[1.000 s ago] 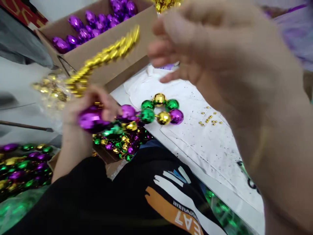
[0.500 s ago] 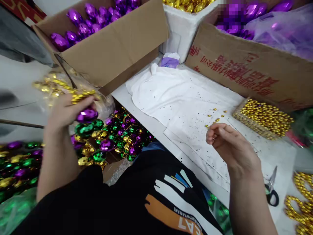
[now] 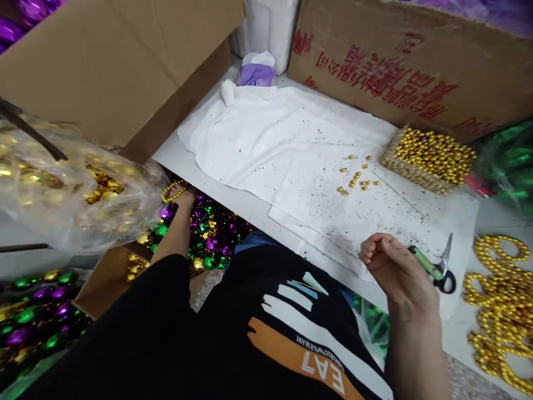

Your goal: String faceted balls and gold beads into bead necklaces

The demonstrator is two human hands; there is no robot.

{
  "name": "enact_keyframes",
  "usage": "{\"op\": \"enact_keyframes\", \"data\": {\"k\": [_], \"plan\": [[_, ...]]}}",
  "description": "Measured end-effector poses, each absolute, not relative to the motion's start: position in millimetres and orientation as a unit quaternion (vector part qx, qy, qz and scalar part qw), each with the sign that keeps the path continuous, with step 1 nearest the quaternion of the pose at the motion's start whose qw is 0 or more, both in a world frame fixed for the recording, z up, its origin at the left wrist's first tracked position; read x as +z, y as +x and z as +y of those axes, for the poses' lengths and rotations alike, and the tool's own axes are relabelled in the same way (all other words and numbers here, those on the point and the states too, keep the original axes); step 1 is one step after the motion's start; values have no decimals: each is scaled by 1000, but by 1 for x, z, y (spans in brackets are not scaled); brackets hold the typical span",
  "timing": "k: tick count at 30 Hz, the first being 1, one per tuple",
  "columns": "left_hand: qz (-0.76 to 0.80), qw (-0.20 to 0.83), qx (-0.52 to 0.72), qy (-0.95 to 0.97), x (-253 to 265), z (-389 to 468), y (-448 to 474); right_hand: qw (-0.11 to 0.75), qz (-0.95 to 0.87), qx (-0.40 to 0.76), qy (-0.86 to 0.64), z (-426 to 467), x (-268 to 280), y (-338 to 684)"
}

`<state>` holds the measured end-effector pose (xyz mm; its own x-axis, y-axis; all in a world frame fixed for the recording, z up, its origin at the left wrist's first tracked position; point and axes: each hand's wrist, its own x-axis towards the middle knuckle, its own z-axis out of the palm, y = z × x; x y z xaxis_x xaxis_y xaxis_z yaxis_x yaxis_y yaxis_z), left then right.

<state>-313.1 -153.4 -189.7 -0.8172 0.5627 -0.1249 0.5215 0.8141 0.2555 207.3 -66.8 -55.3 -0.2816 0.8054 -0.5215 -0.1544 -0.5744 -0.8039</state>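
Note:
My left hand (image 3: 185, 195) reaches down at the table's left edge, into the pile of purple, green and gold bauble garlands (image 3: 216, 228). A gold bead strand (image 3: 172, 191) loops at its fingers, which are closed on it and partly hidden. Over the front of the white cloth (image 3: 266, 139), my right hand (image 3: 400, 272) is raised with curled fingers, thumb against them; anything inside is too small to make out. Several loose gold beads (image 3: 356, 176) lie on the cloth beyond it. Scissors (image 3: 445, 269) and a green-handled tool (image 3: 425, 261) lie right behind this hand.
A clear box of gold beads (image 3: 435, 158) stands at the right, before a carton with red print (image 3: 375, 72). Gold bead strands (image 3: 499, 305) lie at far right. Another carton (image 3: 116, 66) and a plastic bag of gold baubles (image 3: 79, 183) flank the left. A purple tissue pack (image 3: 257, 72) sits behind.
My left hand has gone down and right with the gold strand, lowering the baubles into the pile. My right hand has drawn back towards me, and more loose beads show. The view has tilted down.

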Motion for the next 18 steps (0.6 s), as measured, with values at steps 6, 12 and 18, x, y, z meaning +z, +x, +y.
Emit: {"op": "enact_keyframes", "data": {"k": [6,12,18], "plan": [[931,119,7,345,-249,-227,-217,348,-296,735,-501,-80,-78,209],[892,136,-120,415,-272,-251,-219,344,-257,749,-505,-88,-75,208],[895,134,-29,425,-279,-237,-264,422,-196,717,-519,-103,-73,230]]}}
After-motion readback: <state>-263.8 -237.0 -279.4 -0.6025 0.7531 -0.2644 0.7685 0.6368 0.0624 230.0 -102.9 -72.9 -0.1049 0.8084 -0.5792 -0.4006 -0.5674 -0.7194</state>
